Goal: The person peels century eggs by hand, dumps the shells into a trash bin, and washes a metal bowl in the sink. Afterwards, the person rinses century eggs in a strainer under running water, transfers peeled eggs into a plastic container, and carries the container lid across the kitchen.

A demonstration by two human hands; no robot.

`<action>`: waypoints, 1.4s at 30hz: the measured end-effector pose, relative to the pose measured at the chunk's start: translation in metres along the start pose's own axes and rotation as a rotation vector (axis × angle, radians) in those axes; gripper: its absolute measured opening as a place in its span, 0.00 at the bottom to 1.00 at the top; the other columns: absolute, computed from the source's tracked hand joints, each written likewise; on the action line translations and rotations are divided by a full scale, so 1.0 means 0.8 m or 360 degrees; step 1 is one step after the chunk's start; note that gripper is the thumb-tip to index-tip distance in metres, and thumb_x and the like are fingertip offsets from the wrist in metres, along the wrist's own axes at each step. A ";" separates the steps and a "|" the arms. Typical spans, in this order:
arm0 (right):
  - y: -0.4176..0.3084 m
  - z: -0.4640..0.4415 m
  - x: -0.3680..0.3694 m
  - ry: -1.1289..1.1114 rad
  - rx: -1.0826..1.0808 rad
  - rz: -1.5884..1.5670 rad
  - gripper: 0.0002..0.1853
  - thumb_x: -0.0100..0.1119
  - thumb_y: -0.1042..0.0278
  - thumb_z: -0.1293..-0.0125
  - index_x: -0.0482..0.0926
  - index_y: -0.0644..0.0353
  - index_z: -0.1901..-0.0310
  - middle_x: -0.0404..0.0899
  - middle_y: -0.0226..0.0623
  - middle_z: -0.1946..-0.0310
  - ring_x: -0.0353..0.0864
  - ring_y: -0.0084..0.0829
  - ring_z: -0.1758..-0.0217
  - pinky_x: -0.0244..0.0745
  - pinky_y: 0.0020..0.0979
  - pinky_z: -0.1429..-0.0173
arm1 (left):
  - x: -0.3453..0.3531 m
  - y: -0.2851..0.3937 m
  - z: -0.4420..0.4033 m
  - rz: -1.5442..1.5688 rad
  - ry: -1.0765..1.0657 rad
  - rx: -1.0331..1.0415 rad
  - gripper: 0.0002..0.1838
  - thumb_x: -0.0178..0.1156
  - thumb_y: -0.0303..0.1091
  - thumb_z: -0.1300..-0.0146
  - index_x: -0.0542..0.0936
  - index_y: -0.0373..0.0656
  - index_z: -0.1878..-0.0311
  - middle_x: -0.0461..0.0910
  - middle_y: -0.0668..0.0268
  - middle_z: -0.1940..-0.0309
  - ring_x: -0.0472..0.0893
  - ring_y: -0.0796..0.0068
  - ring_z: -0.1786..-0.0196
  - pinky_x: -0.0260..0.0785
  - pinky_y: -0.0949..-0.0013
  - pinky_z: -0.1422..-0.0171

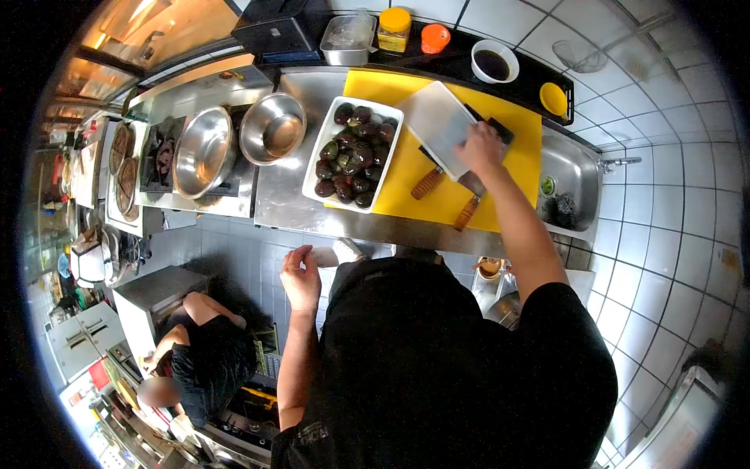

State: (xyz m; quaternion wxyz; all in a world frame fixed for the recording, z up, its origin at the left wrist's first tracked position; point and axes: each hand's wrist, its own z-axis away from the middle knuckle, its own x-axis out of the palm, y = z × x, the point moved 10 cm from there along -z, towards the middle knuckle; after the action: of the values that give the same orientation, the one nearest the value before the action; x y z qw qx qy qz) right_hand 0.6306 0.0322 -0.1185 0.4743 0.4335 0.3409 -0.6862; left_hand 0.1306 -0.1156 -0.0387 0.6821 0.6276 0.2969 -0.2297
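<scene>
My right hand [480, 148] grips the lower right part of a flat, translucent white plastic tray or lid [439, 117] over the yellow cutting board [398, 191]. Beneath and beside it lie two cleavers; one wooden handle [426, 184] sticks out to the left, the other wooden handle [467, 213] points toward me. Their blades are partly hidden. Left of these stands a white rectangular tray [314, 160] full of dark, glossy, egg-shaped pieces [355, 156]. My left hand [300, 277] is off the counter's front edge, fingers loosely bent, with nothing visible in it.
Two steel bowls [205, 152] [273, 129] stand left of the tray. The sink [569, 168] is at the right. Along the back shelf are a steel container [348, 39], a yellow-lidded jar [394, 30] and a bowl of dark liquid [494, 62]. Another person [211, 359] sits at lower left.
</scene>
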 end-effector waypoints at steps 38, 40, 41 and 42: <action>-0.196 0.093 -0.115 0.0925 -0.0178 -0.0562 0.33 0.63 0.50 0.32 0.74 0.71 0.38 0.77 0.58 0.40 0.77 0.50 0.37 0.74 0.47 0.34 | 0.075 -0.078 -0.084 0.0432 -0.0368 -0.0638 0.33 0.65 0.59 0.34 0.85 0.33 0.47 0.87 0.48 0.60 0.85 0.64 0.52 0.74 0.61 0.42; -0.160 0.033 -0.090 0.1064 -0.0409 -0.0419 0.33 0.60 0.49 0.29 0.73 0.71 0.36 0.76 0.58 0.38 0.75 0.52 0.34 0.73 0.46 0.32 | 0.105 -0.084 -0.074 0.0708 -0.0447 -0.0864 0.36 0.67 0.61 0.36 0.85 0.31 0.47 0.87 0.52 0.57 0.83 0.66 0.51 0.73 0.61 0.42; -0.161 0.008 -0.082 0.0994 -0.0538 -0.0409 0.32 0.59 0.49 0.29 0.74 0.71 0.36 0.77 0.58 0.38 0.75 0.53 0.34 0.73 0.46 0.32 | 0.120 -0.082 -0.070 0.0842 -0.0483 -0.0971 0.37 0.68 0.61 0.37 0.84 0.30 0.47 0.87 0.54 0.56 0.82 0.67 0.51 0.73 0.61 0.41; -0.173 -0.010 -0.083 0.0882 -0.0649 -0.0503 0.30 0.58 0.49 0.28 0.74 0.70 0.37 0.77 0.57 0.39 0.76 0.53 0.35 0.73 0.46 0.32 | 0.123 -0.071 -0.068 0.0801 -0.0486 -0.1013 0.39 0.69 0.62 0.38 0.83 0.27 0.47 0.86 0.56 0.54 0.81 0.67 0.49 0.72 0.62 0.41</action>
State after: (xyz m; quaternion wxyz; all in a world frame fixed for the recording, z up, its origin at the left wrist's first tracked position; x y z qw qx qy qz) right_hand 0.5136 0.1065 -0.0528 0.3289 0.4414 0.6485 -0.5257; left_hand 0.1561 -0.0620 -0.1500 0.9125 0.3975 0.0862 -0.0435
